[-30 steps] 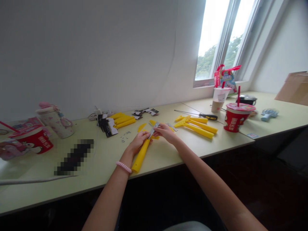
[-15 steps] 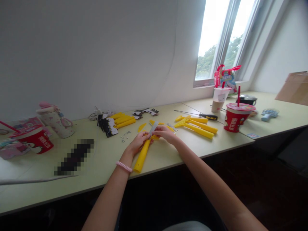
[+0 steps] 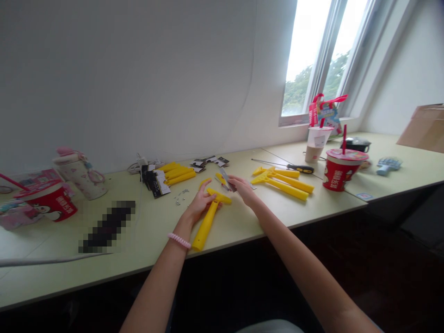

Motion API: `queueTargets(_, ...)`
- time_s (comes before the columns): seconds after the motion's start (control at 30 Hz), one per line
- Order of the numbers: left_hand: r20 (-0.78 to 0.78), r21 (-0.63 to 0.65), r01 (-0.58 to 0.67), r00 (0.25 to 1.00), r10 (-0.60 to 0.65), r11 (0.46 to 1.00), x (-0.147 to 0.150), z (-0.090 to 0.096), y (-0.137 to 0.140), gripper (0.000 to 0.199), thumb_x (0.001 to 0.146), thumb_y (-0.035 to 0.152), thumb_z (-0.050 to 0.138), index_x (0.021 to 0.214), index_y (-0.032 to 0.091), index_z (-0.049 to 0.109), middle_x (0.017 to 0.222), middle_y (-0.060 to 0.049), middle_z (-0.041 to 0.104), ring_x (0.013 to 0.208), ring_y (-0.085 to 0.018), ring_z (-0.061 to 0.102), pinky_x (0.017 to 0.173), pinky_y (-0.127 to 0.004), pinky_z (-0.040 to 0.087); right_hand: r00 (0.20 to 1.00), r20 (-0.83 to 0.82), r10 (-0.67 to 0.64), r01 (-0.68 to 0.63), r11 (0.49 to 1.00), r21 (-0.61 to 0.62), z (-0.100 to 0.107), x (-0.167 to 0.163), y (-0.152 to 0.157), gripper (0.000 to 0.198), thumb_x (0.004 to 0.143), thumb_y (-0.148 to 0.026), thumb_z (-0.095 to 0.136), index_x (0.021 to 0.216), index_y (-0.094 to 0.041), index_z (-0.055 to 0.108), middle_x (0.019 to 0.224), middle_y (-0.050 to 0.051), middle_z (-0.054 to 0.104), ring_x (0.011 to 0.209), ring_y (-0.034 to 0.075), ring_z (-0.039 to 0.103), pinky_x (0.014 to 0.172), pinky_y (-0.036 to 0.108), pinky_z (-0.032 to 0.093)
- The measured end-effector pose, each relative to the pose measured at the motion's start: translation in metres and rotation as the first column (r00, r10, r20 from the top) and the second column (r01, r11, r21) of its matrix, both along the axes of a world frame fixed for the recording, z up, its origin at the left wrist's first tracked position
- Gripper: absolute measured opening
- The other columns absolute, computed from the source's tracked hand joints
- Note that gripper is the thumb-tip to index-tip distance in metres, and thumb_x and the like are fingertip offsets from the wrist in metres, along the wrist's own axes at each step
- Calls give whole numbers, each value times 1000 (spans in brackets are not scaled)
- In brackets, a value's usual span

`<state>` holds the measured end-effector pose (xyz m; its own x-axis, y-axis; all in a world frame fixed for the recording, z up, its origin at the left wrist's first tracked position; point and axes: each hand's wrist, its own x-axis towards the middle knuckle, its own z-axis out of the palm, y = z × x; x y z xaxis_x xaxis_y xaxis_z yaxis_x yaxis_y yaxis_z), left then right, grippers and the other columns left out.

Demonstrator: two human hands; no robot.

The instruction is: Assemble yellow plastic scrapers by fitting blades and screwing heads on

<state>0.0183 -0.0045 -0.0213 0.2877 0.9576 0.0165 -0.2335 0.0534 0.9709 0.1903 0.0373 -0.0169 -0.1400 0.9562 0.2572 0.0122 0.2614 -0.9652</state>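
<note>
My left hand [image 3: 200, 206] is closed round the neck of a yellow scraper handle [image 3: 206, 227], its T-shaped head pointing away from me and its round end near the table edge. Between the fingers of my right hand [image 3: 244, 191] is a flat grey metal blade [image 3: 225, 174], held apart from the handle, just beyond its head. A yellow strip partly shows behind the blade. Left of my left hand lie several small screws [image 3: 181, 196]. Several yellow T-headed scraper handles [image 3: 289, 188] rest to the right of my right hand.
Behind the handles lies a screwdriver [image 3: 299, 168]. More yellow handles [image 3: 179, 174] and black-and-white cards [image 3: 155, 181] are at the back. Red cups [image 3: 342, 171] stand at both sides, with a bottle [image 3: 81, 175] at left. The table's front edge [image 3: 239, 241] runs close to me.
My right hand has moved the blade from over the handle's head to the right and away. The yellow head now shows uncovered. My left hand keeps its grip on the handle.
</note>
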Motion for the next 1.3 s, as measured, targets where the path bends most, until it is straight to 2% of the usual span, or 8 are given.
queueTargets(0.07,17,-4,3,1000,-3,1000,1,1,-1,91,71,14,67,139,31,9,83,-5,66,65,-18,66,66,-36,53,993,114,25,-29,999,31,-1,0,-1,24,72,-35,51,76,-16,65,60,-2,56,57,10,46,55,23,34)
queueTargets(0.13,25,-24,-12,1000,12,1000,1,1,-2,96,70,15,69,140,30,4,89,-7,67,66,-19,67,67,-37,53,977,208,49,-60,997,49,-2,0,-2,24,70,-36,56,72,-15,66,62,-1,57,58,11,46,55,23,33)
queueTargets(0.3,44,-27,24,999,-23,999,1,-1,3,65,69,19,71,124,16,36,95,-12,66,70,-19,67,71,-34,54,946,304,114,-134,990,44,-1,2,-8,26,68,-38,59,72,-14,68,65,0,58,60,11,48,57,23,34)
queueTargets(0.47,19,-30,-38,999,39,999,0,-6,8,53,66,21,72,109,15,42,93,-12,67,68,-19,67,69,-33,54,916,376,138,-159,987,25,4,3,-14,27,71,-40,57,67,-15,67,56,-2,51,55,10,42,55,23,31)
queueTargets(0.73,-83,12,-53,995,54,999,1,3,3,39,69,26,70,100,16,47,88,-9,67,68,-19,67,69,-32,53,926,304,224,-242,970,21,7,3,-16,24,71,-37,56,63,-14,59,57,-3,45,54,8,38,53,22,28)
queueTargets(0.93,-151,28,-247,957,248,969,4,9,2,21,74,33,61,79,15,51,66,-2,63,55,-13,63,53,-22,49,926,295,236,-256,966,32,5,2,-13,24,69,-37,58,62,-14,58,58,-3,45,55,8,37,54,23,27)
queueTargets(1.13,-162,99,-274,944,288,957,4,9,0,17,71,30,59,72,14,51,61,-2,62,55,-13,61,55,-24,49,916,332,224,-245,969,23,4,2,-13,26,69,-40,58,64,-15,61,57,-3,46,56,9,37,52,22,28)
queueTargets(1.3,-104,161,-365,917,384,917,2,10,0,18,64,28,62,64,15,49,55,2,56,49,-10,55,51,-23,47,904,320,284,-289,957,-32,3,2,-14,31,73,-45,55,66,-16,63,54,-3,46,53,8,38,49,21,30)
